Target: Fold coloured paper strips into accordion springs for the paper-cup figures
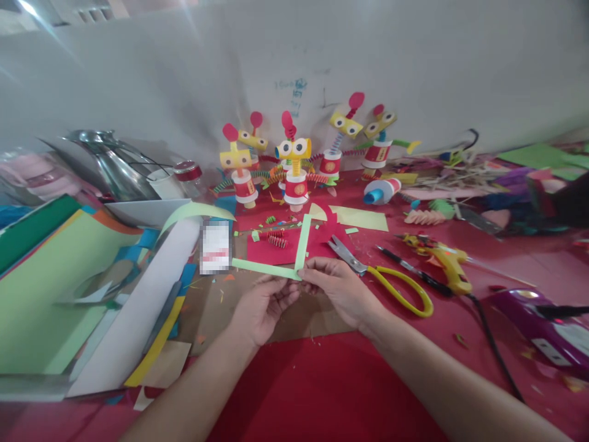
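Observation:
Two light green paper strips (264,267) meet at a corner in an L shape, one running left and the other pointing away from me. My left hand (263,307) pinches the strips from below near that corner. Thumb and fingers of my right hand (335,285) close on the same corner from the right. Scissors with yellow handles (405,288) lie just right of my right hand, blades pointing up and left. Beyond the strips, a red sheet of paper (257,250) carries small folded paper springs (277,240) and green scraps.
Several paper-cup figures (295,184) stand along the wall. To the right are a black pen (414,270), a yellow glue gun (453,264) with its cord and a purple power strip (547,331). Coloured paper sheets (50,288) and a white roll (142,307) fill the left.

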`<action>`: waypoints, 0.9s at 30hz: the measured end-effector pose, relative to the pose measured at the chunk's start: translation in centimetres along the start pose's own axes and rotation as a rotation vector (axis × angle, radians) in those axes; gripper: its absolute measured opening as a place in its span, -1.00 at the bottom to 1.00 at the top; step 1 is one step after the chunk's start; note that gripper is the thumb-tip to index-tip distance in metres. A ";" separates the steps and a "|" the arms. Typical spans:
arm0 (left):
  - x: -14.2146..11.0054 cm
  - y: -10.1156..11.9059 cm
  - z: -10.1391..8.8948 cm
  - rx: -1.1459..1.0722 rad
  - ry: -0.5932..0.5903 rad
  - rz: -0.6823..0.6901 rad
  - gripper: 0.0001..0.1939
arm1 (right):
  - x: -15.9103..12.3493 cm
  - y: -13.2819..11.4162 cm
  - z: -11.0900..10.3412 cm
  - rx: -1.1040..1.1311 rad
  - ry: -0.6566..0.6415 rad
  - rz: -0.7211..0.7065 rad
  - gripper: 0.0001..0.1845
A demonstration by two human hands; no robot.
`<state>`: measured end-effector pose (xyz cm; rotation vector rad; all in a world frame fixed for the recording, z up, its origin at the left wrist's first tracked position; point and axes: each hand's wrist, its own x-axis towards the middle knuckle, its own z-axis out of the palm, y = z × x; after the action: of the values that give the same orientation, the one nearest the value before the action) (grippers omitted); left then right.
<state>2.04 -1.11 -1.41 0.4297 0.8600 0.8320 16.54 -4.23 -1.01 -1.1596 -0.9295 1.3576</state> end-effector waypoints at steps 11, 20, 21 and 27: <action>0.4 -0.5 -0.3 0.066 -0.045 0.035 -0.87 | -0.2 -0.2 0.2 -0.017 0.031 -0.014 -0.78; 0.2 -0.4 -0.1 0.183 -0.052 0.195 -0.79 | -0.4 -0.5 0.1 0.044 -0.017 -0.029 -0.75; 0.2 -0.4 -0.2 0.184 -0.053 0.221 -0.79 | -0.5 -0.5 0.1 0.054 -0.029 -0.044 -0.77; 0.3 -0.6 -0.1 0.116 -0.009 0.307 -0.81 | -0.7 0.0 0.8 0.082 -0.054 -0.119 -0.80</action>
<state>2.35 -1.22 -1.98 0.6785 0.8480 1.0634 15.74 -4.91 -0.78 -0.9943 -0.9575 1.3238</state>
